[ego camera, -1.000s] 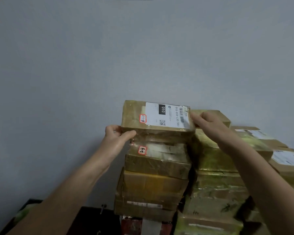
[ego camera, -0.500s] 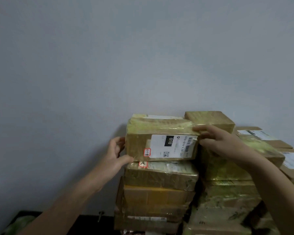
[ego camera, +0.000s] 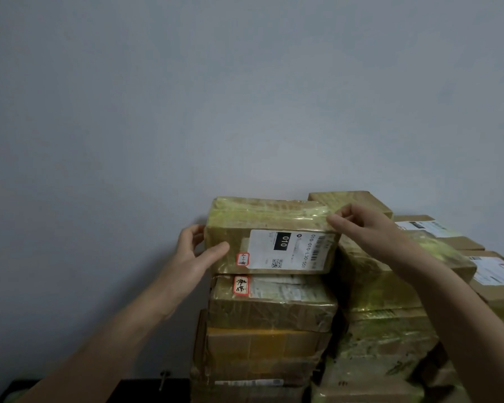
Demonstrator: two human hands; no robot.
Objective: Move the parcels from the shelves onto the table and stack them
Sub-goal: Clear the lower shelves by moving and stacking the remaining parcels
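A tape-wrapped brown parcel [ego camera: 271, 237] with a white "010" label on its front face sits on top of the left stack [ego camera: 268, 324] of parcels. My left hand [ego camera: 195, 254] grips its left end, thumb on the front face and fingers behind. My right hand [ego camera: 358, 225] holds its upper right corner with curled fingers. The parcel under it carries a red-edged sticker [ego camera: 241, 285].
A second stack of taped parcels [ego camera: 390, 289] stands directly to the right, as high as the left one. More boxes with white labels [ego camera: 495, 271] lie further right. A plain grey wall rises behind. A dark surface with a small metal pin [ego camera: 163, 379] shows at bottom left.
The labelled parcel was tipped so its label turned from the top to the front, and it settled flat on the left stack. Both hands stayed at its ends.
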